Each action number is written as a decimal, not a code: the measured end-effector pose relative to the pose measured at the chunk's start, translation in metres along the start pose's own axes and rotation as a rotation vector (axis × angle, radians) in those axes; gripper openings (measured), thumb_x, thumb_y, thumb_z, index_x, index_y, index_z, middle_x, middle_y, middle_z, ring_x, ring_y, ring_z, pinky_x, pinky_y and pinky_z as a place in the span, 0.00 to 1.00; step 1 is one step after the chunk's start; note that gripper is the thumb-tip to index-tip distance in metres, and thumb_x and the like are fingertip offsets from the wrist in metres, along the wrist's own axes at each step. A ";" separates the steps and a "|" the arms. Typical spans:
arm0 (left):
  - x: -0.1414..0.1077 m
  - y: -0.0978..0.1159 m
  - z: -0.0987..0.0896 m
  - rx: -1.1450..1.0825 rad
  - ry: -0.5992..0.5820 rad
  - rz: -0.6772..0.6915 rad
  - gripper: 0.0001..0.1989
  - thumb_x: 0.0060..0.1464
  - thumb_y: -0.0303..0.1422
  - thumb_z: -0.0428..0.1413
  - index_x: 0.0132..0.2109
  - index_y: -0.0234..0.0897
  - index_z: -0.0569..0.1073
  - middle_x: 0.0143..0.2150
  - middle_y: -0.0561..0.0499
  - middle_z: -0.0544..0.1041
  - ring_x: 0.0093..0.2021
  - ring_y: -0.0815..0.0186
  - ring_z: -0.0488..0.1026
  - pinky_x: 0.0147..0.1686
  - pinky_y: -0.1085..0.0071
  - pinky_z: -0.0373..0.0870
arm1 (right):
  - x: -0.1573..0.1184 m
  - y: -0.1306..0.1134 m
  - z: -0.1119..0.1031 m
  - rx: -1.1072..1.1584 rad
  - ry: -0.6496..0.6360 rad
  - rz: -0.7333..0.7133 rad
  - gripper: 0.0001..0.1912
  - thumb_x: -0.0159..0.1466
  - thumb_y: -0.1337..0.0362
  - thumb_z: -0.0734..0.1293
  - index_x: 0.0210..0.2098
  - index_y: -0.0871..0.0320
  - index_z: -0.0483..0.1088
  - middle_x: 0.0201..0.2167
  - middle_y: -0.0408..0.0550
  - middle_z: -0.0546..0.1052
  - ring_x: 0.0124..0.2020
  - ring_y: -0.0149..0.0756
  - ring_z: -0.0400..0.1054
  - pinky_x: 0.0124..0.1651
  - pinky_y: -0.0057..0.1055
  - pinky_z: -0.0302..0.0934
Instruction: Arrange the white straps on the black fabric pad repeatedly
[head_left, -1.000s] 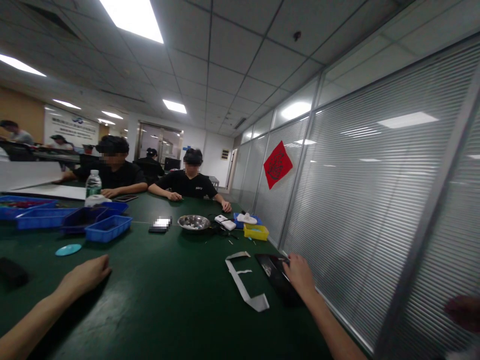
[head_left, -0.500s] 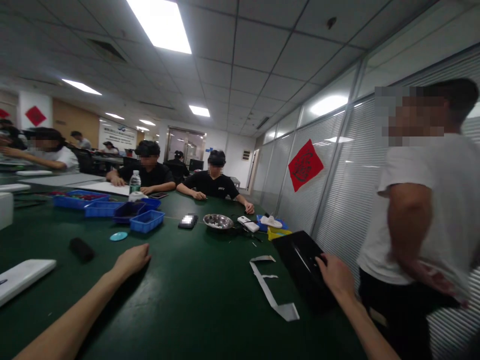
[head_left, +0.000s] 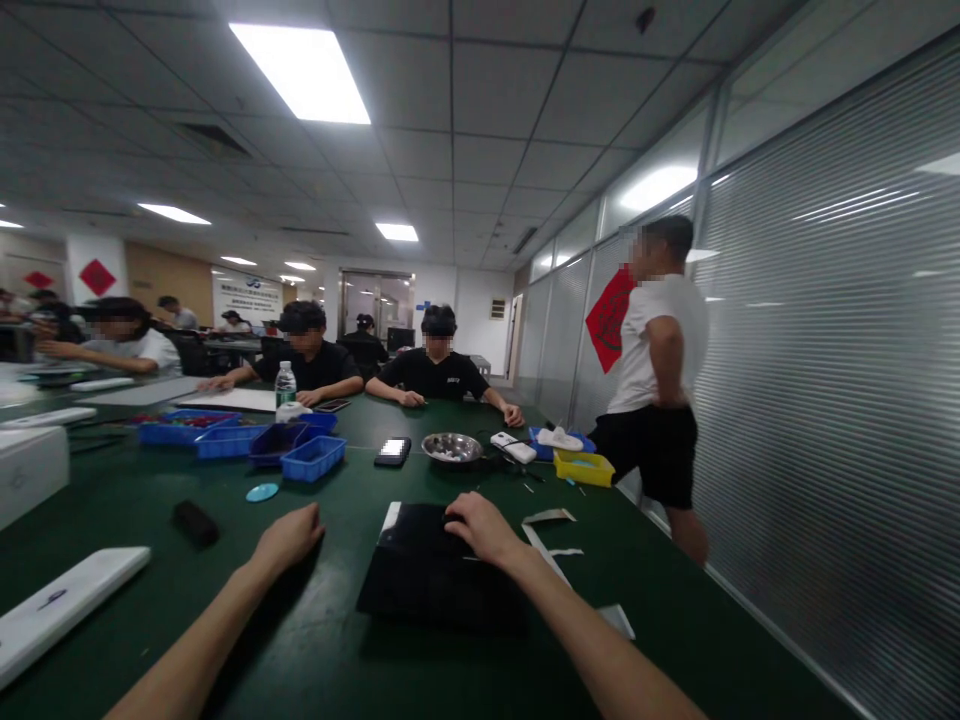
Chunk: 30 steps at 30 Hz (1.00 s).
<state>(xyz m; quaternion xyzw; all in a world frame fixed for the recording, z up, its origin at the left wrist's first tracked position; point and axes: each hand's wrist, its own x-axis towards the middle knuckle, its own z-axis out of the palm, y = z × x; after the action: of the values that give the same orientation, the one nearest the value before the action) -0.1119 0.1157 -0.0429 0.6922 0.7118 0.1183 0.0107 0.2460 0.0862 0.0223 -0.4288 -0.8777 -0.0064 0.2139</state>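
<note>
In front of me a thin black rectangular panel (head_left: 431, 570), with a white strip at its far left corner, is just over the green table or lying on it; I cannot tell which. My right hand (head_left: 484, 530) grips it near its far right part, fingers curled over the top. To the left of the panel, my left hand (head_left: 291, 535) rests on the table in a loose fist, with nothing visible in it. A torn white paper strip (head_left: 553, 555) lies right of the panel, partly hidden by my right forearm.
A black block-like object (head_left: 196, 522), a light-blue disc (head_left: 262, 492) and a white slab (head_left: 75, 605) lie to the left. Farther off are blue trays (head_left: 315, 460), a phone (head_left: 393, 452), a metal bowl (head_left: 452, 449) and a yellow tray (head_left: 583, 468). Several people sit beyond; one stands at right.
My right hand has brought the black panel leftward from beyond the paper strip to the middle. My left hand stays in a fist. The standing person has moved farther away.
</note>
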 end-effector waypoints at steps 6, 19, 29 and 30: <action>-0.003 0.004 -0.003 0.003 0.001 0.004 0.09 0.56 0.36 0.47 0.38 0.38 0.68 0.43 0.41 0.77 0.42 0.57 0.74 0.36 0.67 0.66 | 0.008 0.004 0.018 0.029 -0.067 0.029 0.14 0.63 0.56 0.63 0.43 0.55 0.74 0.37 0.49 0.77 0.38 0.37 0.69 0.41 0.30 0.61; -0.004 0.003 -0.002 -0.020 0.003 0.026 0.09 0.56 0.35 0.46 0.39 0.37 0.67 0.43 0.40 0.77 0.42 0.56 0.74 0.36 0.66 0.66 | -0.014 -0.019 -0.004 0.002 -0.027 0.108 0.15 0.64 0.58 0.63 0.48 0.59 0.67 0.48 0.52 0.71 0.45 0.39 0.67 0.46 0.40 0.64; 0.001 0.001 0.004 -0.025 0.009 0.031 0.08 0.56 0.35 0.47 0.39 0.37 0.67 0.42 0.41 0.76 0.41 0.56 0.74 0.36 0.65 0.66 | -0.153 0.006 -0.046 -0.153 0.044 0.508 0.12 0.58 0.54 0.65 0.36 0.56 0.66 0.38 0.50 0.71 0.38 0.41 0.66 0.37 0.35 0.61; 0.001 0.001 0.004 -0.023 0.011 0.033 0.08 0.56 0.35 0.47 0.39 0.37 0.67 0.42 0.41 0.76 0.41 0.56 0.74 0.36 0.65 0.66 | -0.165 0.014 -0.046 -0.144 0.022 0.542 0.14 0.58 0.52 0.65 0.37 0.56 0.66 0.39 0.50 0.71 0.38 0.42 0.66 0.37 0.35 0.61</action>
<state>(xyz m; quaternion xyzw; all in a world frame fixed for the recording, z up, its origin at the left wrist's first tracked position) -0.1103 0.1174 -0.0469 0.7029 0.6991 0.1305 0.0129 0.3627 -0.0376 -0.0016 -0.6620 -0.7258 -0.0161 0.1862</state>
